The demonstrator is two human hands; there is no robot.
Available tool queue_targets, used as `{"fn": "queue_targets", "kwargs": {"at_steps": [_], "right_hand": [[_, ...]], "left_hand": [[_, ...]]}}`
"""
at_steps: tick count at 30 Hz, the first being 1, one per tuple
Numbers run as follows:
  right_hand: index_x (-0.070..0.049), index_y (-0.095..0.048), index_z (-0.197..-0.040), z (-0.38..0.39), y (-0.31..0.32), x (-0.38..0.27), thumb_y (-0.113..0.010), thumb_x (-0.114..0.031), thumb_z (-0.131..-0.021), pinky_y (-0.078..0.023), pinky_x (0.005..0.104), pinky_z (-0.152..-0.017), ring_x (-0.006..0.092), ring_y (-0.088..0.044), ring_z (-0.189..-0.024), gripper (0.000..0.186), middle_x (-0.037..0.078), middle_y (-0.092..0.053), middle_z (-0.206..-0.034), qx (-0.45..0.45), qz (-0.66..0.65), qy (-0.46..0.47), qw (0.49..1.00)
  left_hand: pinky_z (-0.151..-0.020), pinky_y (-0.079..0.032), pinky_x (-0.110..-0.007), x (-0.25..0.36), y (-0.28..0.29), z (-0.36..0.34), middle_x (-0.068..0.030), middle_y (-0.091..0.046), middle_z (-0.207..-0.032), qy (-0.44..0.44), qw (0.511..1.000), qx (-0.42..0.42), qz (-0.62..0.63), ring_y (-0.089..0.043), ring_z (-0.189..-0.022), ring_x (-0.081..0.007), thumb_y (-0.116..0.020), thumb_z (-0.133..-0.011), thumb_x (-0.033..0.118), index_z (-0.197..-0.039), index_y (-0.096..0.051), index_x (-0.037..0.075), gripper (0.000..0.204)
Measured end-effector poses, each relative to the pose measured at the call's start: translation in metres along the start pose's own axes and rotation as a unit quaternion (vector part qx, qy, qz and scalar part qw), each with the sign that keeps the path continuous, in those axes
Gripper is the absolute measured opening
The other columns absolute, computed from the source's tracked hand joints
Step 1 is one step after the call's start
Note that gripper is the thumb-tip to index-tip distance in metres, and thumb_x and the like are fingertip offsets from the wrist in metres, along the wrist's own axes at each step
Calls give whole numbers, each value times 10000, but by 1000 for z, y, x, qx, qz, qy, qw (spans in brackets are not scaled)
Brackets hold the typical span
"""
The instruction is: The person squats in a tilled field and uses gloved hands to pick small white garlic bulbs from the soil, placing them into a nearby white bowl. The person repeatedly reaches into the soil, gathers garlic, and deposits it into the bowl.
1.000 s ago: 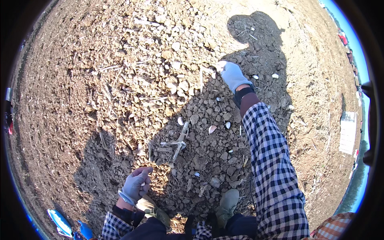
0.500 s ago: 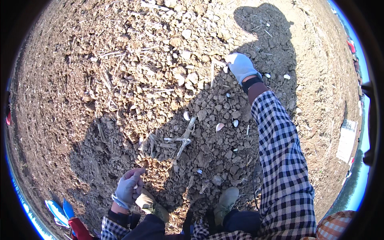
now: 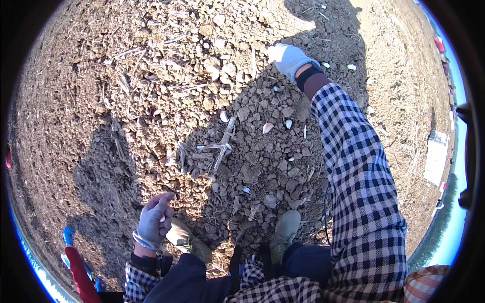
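My right hand [image 3: 289, 59], in a pale grey glove, reaches far forward to the soil at the top centre, fingers curled down around something I cannot make out. My left hand [image 3: 153, 222], also gloved, is low left of centre, fingers curled round a small pale piece, apparently a garlic clove [image 3: 162, 219]. Several cloves lie on the cloddy soil between my hands, among them a pinkish one [image 3: 268, 128], a white one [image 3: 288, 123] and a small one [image 3: 246, 190]. A dry broken stalk [image 3: 224, 144] lies left of them.
My two boots [image 3: 284, 232] stand below on the soil [image 3: 101, 86]. A co-worker's blue-gloved hand [image 3: 68, 235] and red sleeve [image 3: 78, 272] show at lower left. A pale flat board or sheet [image 3: 435, 156] lies at the right, with more red shapes [image 3: 438, 44] along the field's rim.
The view has shifted, moving the ground upward in it. My right hand stays down at the same patch of soil. The co-worker's blue glove and red sleeve have reached farther up the left side.
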State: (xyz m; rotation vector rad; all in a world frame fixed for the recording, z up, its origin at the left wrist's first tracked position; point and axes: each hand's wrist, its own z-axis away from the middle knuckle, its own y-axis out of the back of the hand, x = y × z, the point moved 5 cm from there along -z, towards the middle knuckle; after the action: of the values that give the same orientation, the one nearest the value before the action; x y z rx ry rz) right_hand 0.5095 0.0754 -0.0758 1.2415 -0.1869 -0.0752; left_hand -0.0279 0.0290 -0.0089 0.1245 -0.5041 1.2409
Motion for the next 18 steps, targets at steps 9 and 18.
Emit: {"fn": "queue_targets", "kwargs": {"at_steps": [9, 18], "right_hand": [[-72, -710, -1036, 86, 36, -2, -556, -240, -956, -529, 412, -870, 321, -668, -981, 241, 151, -708, -1031, 119, -224, -90, 963], [-142, -723, -1013, 188, -46, -42, -606, -263, -928, -529, 447, -798, 328, -665, -918, 189, 107, -676, -942, 0, -182, -45, 982]], "left_hand": [[-358, -298, -164, -1, -3, 11, 1, -587, -714, -17, 1000, -3, -7, -459, -452, -36, -571, -1036, 234, -1229, -612, 18, 293], [-380, -301, -164, -4, -17, 20, 14, -575, -739, -35, 998, -22, -49, -454, -482, -29, -564, -1037, 248, -1252, -590, -10, 337]]}}
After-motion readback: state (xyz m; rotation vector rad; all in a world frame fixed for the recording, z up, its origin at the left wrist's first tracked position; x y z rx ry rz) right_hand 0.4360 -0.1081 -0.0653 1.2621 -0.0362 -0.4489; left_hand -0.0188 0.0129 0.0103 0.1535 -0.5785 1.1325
